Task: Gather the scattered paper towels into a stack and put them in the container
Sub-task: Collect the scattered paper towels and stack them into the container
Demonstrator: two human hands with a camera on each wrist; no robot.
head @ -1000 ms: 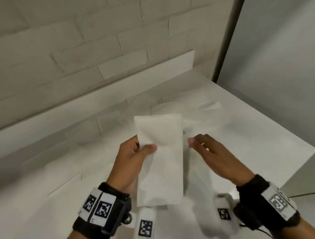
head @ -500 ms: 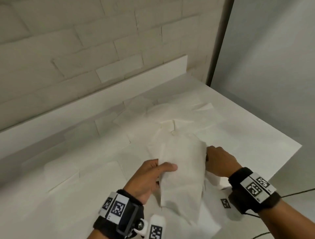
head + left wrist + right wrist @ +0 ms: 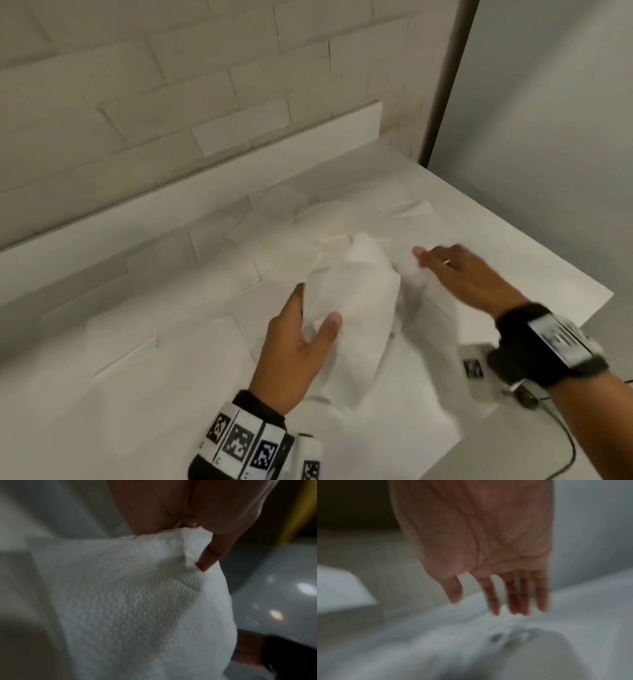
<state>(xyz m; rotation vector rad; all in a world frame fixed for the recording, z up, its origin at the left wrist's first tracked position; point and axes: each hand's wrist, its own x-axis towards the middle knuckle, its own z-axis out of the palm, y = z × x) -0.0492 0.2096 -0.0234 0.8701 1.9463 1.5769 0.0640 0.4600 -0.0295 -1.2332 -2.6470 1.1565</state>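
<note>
Left hand (image 3: 301,346) pinching, right hand (image 3: 469,277) outstretched

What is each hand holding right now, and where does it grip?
The left hand pinches the paper towels at their near left edge, thumb on top. The right hand holds nothing; its straight fingers reach over the loose towels behind.

No readable words, brand names or numbers are showing anywhere in these views. The only signs are black-and-white square code markers, which carry patterns and no letters: a row of them is running around the left wristband (image 3: 245,445), one is sitting on a white block (image 3: 310,460) just beside that band, another is showing on a white block (image 3: 474,370) under the right wrist, and the right wristband (image 3: 561,339) is bearing what is probably the same kind of marker, too smeared by motion to make out.
</note>
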